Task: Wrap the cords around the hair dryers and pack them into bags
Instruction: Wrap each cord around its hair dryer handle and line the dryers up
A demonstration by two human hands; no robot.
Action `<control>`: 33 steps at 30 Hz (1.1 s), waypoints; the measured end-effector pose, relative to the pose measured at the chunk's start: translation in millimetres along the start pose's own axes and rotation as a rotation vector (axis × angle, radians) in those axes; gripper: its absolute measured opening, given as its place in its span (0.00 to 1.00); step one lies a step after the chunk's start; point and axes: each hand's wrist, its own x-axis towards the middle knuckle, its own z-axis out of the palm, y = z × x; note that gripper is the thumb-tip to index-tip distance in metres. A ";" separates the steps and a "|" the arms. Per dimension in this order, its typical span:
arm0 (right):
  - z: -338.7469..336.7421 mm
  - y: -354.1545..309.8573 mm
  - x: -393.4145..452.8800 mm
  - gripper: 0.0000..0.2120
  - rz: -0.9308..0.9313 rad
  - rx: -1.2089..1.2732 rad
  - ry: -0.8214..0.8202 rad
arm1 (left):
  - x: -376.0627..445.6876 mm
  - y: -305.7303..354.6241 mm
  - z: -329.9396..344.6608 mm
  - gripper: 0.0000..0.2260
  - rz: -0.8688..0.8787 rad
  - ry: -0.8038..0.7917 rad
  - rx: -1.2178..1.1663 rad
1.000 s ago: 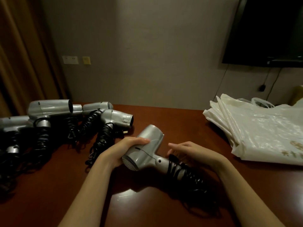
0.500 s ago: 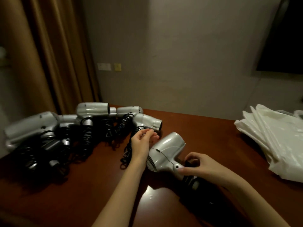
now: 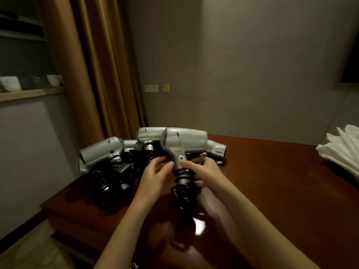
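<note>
I sit at a dark reddish-brown wooden table (image 3: 281, 181) whose polished top throws back a patch of light near me. Beyond it stands a plain grey wall (image 3: 242, 65) with two small switch plates (image 3: 156, 88). To the far left hang ochre curtains (image 3: 101, 70), and left of them a shelf (image 3: 29, 94) carries pale bowls (image 3: 10, 83). The room is dim.

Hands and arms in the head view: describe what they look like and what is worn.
Both forearms are bare up to the frame edge, with no sleeves in view. The left hand and right hand wear no gloves, and no rings, watch or bracelets show. The fingers look slender with short nails.
</note>
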 end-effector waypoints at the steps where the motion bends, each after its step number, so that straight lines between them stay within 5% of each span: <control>1: 14.7 -0.3 9.1 0.17 0.006 -0.024 -0.003 | -1.9 -3.4 -5.2 0.12 0.015 -0.035 0.066; 6: 50.0 14.7 27.8 0.25 0.123 -0.266 0.014 | -6.6 -16.3 -18.9 0.23 0.050 -0.114 0.503; 9: 50.2 13.2 27.5 0.25 0.134 -0.390 -0.018 | -5.8 -20.8 -20.9 0.27 0.055 -0.099 0.530; 20: 44.3 -4.6 5.4 0.27 -0.044 -0.829 0.073 | -5.4 -10.7 -26.3 0.19 0.032 -0.134 0.698; 27: -75.7 -5.4 -36.8 0.13 -0.017 -0.761 0.163 | 3.8 21.6 25.2 0.17 0.171 -0.131 0.964; 33: -240.0 36.0 -101.5 0.14 0.306 -0.605 0.420 | -20.7 15.9 200.0 0.18 0.306 -0.512 0.891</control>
